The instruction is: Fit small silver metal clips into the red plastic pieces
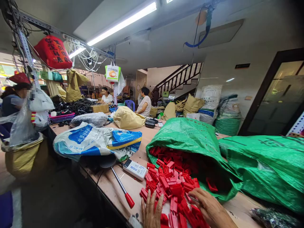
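A heap of red plastic parts (166,182) spills out of a green woven sack (185,133) onto the table. Along the near left side of the heap, my left hand (152,210) lies with its fingers spread, touching the parts and gripping none. My right hand (211,205) reaches in from the right, its fingers stretched over the red parts; its fingertips are partly hidden. Left of the heap lie a white box-shaped device (135,169) with a small display and a lever (120,183) with a red grip.
A second green sack (266,167) lies to the right, near a dark shiny bundle (273,218). A white-and-blue sack (95,141) and a tan sack (128,117) rest farther back on the table (106,193). Several people sit beyond, one in a patterned top (144,106).
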